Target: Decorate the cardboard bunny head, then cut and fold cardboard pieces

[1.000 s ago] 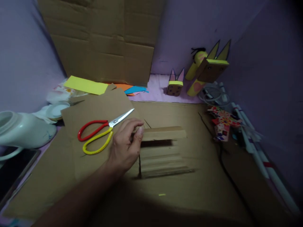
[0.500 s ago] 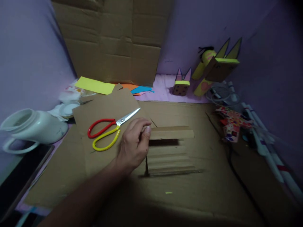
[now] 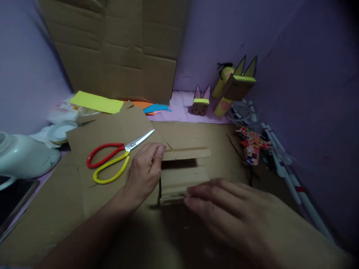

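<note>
My left hand (image 3: 147,164) is closed on the upper left corner of a folded cardboard piece (image 3: 181,175), its thumb pressed against the fingers. The piece has long creases, and its far flap stands raised over a dark gap. My right hand (image 3: 224,205), slightly blurred, has its thumb and fingertips pinched at the near edge of the same piece. Left of my left hand, scissors (image 3: 127,148) with one red and one yellow handle lie on a flat cardboard sheet (image 3: 112,129), blades partly apart.
Behind stand a small cardboard animal head (image 3: 200,108) and a bigger yellow paper animal (image 3: 238,87). A big cardboard panel (image 3: 120,56) leans at the wall. At left are a white jug (image 3: 28,157) and yellow paper (image 3: 97,102); at right, a patterned cutout (image 3: 254,144) and white tubes (image 3: 291,179).
My right hand has come in from the lower right to the cardboard's near edge. My left hand keeps its hold. The view has shifted right, so the surroundings appear further left.
</note>
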### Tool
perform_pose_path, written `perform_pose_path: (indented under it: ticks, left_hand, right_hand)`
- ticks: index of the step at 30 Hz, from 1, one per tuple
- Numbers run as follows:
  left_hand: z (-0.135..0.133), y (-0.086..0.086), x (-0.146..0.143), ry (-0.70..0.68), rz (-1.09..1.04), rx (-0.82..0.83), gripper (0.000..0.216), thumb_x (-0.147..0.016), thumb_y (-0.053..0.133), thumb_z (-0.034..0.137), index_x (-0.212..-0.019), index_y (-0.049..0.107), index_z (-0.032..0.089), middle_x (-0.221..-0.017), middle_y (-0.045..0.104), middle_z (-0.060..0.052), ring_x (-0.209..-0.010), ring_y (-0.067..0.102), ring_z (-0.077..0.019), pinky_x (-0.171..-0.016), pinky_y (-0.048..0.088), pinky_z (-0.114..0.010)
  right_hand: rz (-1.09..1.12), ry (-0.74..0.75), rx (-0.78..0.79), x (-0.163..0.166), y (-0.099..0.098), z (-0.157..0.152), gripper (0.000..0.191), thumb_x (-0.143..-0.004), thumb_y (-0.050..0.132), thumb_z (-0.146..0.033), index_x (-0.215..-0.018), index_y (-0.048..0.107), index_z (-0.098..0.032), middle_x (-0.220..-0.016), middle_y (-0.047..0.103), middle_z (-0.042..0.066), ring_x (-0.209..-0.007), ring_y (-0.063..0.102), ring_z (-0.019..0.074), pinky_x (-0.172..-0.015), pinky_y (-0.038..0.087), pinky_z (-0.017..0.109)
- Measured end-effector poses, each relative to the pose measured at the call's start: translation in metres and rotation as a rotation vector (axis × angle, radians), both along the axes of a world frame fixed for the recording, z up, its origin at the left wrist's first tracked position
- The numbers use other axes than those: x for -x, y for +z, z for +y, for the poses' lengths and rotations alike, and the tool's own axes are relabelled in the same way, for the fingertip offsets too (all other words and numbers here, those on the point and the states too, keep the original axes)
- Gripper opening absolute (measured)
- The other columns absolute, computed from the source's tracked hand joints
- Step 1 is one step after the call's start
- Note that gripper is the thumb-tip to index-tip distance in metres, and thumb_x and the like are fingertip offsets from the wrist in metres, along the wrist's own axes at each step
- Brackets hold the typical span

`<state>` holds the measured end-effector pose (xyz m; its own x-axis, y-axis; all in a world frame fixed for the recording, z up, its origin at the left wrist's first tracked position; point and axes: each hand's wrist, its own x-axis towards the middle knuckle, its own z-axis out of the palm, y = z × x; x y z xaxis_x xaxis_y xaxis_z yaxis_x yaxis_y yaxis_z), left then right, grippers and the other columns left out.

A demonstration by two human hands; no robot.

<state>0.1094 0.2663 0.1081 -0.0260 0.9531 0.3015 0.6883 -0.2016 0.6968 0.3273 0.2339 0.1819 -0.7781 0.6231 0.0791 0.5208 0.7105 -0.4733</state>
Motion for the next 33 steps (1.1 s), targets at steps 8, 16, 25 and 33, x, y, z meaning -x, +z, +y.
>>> perform_pose_path:
  ticks: [8,16,25,33]
  left_hand:
    - [0.003,0.001,-0.001,-0.223,0.149,-0.223,0.016,-0.088,0.051,0.021,-0.090,0.065,0.014,-0.095,0.063,-0.011,-0.091,0.057,-0.0219,-0.081,0.046,-0.036]
    - [-0.012,0.018,-0.001,-0.458,0.409,-0.609,0.017,-0.076,0.055,0.008,-0.091,0.062,0.012,-0.057,0.052,-0.001,-0.055,0.041,-0.0156,-0.048,0.032,-0.028]
    - [-0.003,0.010,-0.004,-0.557,0.536,0.012,0.046,-0.083,0.054,0.024,-0.128,0.048,0.015,-0.138,0.045,-0.017,-0.123,0.044,-0.0310,-0.097,0.041,-0.046]
    - [0.011,-0.002,0.005,-0.622,0.615,0.432,0.101,-0.068,0.056,0.070,-0.145,0.019,0.016,-0.153,0.006,-0.013,-0.141,0.004,-0.0264,-0.113,0.007,-0.050]
  right_hand:
    - [-0.182,-0.141,0.352,-0.002,-0.030,0.009,0.019,-0.080,0.055,-0.014,-0.095,0.065,-0.021,-0.087,0.068,0.004,-0.077,0.064,0.0167,-0.067,0.046,0.025]
    - [-0.197,-0.160,0.453,0.004,-0.026,0.014,0.010,-0.076,0.055,-0.012,-0.075,0.063,-0.018,-0.079,0.064,0.003,-0.074,0.059,0.0154,-0.064,0.039,0.023]
    - [-0.269,-0.020,0.324,0.000,-0.032,0.010,0.011,-0.079,0.055,-0.018,-0.081,0.067,-0.019,-0.080,0.069,0.004,-0.077,0.062,0.0159,-0.068,0.043,0.024]
    - [0.032,0.029,-0.273,-0.007,-0.062,-0.018,0.011,-0.082,0.057,-0.013,-0.076,0.066,-0.016,-0.086,0.073,0.002,-0.070,0.063,0.0130,-0.070,0.049,0.021]
